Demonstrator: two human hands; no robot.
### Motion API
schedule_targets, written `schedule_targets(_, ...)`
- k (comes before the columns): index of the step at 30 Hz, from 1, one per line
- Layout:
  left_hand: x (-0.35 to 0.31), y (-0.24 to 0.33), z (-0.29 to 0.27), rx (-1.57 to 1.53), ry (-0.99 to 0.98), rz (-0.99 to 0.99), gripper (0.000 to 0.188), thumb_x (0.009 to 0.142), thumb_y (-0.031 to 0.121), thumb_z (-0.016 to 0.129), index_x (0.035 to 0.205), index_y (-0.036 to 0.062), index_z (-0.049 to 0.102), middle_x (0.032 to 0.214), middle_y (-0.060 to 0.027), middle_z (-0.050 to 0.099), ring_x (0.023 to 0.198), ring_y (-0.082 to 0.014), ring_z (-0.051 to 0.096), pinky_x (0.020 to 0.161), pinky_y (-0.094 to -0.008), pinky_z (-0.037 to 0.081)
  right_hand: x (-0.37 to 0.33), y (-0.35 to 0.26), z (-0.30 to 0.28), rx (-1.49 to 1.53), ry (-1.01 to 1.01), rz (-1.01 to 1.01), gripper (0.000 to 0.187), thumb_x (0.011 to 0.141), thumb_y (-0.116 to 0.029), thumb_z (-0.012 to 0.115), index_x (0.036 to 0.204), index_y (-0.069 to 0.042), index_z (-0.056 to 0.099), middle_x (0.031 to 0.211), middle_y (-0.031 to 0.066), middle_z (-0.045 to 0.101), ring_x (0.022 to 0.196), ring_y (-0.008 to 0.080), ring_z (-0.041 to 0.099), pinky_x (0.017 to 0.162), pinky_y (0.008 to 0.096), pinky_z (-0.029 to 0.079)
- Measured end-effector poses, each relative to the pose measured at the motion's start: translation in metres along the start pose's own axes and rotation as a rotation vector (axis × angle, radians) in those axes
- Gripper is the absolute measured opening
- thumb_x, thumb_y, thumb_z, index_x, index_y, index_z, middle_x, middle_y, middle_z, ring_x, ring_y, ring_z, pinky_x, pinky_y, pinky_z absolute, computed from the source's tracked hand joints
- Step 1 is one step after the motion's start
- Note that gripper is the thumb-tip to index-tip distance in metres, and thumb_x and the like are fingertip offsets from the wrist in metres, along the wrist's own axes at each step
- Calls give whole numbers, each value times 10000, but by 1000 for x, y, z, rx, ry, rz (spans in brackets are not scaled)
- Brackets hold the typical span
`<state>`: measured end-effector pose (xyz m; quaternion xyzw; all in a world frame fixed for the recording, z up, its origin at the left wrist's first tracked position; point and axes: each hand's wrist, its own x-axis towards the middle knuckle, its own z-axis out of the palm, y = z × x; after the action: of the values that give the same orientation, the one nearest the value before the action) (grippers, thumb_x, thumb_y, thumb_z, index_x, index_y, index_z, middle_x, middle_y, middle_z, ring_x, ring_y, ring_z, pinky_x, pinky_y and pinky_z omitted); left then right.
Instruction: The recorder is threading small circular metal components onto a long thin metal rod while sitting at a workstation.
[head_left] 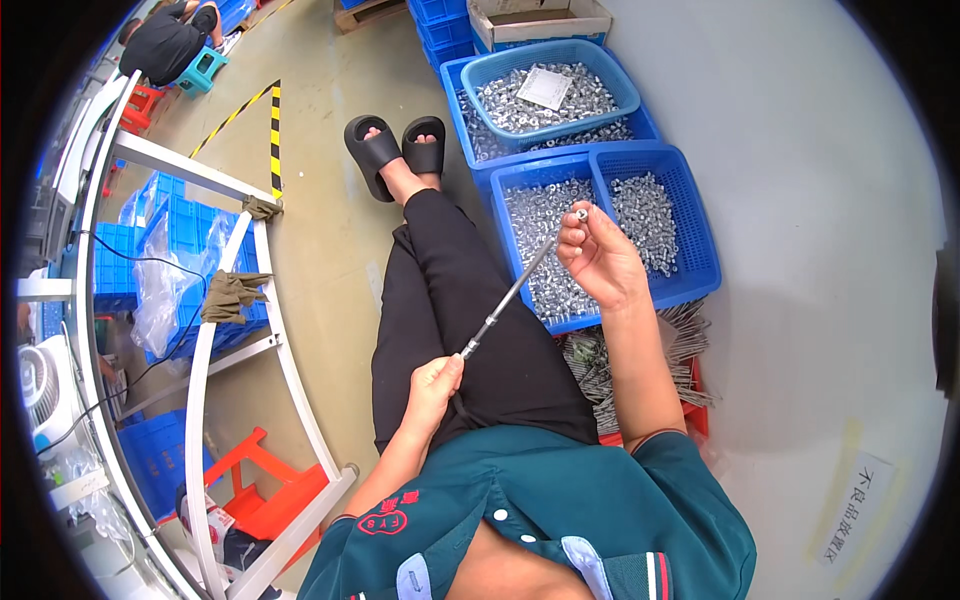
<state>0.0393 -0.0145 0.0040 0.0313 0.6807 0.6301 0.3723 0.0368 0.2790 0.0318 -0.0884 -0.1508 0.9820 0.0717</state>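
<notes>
Nearby, blue basket behind metal rod

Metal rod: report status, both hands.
Left hand gripping metal rod at near end. Right hand pinching small metal part by rod's far end. Nothing seen lying across rod.

I see, over my remote feed, a teal short-sleeved shirt with a red chest emblem, white buttons, pale-blue collar patches and striped trim, plus black trousers and black open-toed slides
</notes>
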Motion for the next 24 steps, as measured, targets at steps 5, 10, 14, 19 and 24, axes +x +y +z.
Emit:
schedule_targets(5, -1, -1, 0, 6, -10, 28, 429, 916, 369, 514, 587, 101, 449, 529, 81, 329, 469, -20, 242, 431, -211, 165, -5, 1, 4, -20, -14, -5, 221, 889, -164, 559, 1056, -20, 549, 886, 78, 548, 735, 128, 500, 644, 251, 435)
schedule_targets(10, -3, 1, -3, 17, -16, -1, 427, 915, 327, 531, 582, 72, 448, 560, 56, 384, 527, -35, 310, 477, -216, 245, -7, 1, 3, -52, -61, -26, 258, 890, -148, 549, 1112, -16, 543, 914, 85, 566, 747, 134, 508, 646, 255, 434)
schedule_targets(14, -3, 2, -3, 22, -16, 1, 428, 915, 329, 532, 584, 70, 452, 565, 56, 389, 533, -34, 315, 479, -215, 247, -8, 2, 4, -32, -90, -22, 234, 893, -128, 537, 1097, -13, 553, 922, 89, 572, 754, 141, 514, 647, 263, 437)
schedule_targets(19, -4, 2, -3, 21, -12, 12, 428, 913, 331, 536, 587, 68, 453, 569, 57, 390, 535, -32, 313, 479, -215, 245, -8, 5, 4, -14, -81, -13, 207, 891, -115, 535, 1069, -12, 564, 919, 94, 578, 751, 144, 516, 649, 268, 439)
schedule_targets(24, -4, 2, -3, -2, -21, 20, 421, 912, 318, 543, 587, 65, 453, 570, 59, 387, 537, -30, 308, 479, -214, 241, -9, 6, 5, -25, -100, -27, 193, 890, -106, 531, 1053, -7, 567, 919, 105, 589, 745, 152, 532, 643, 271, 443)
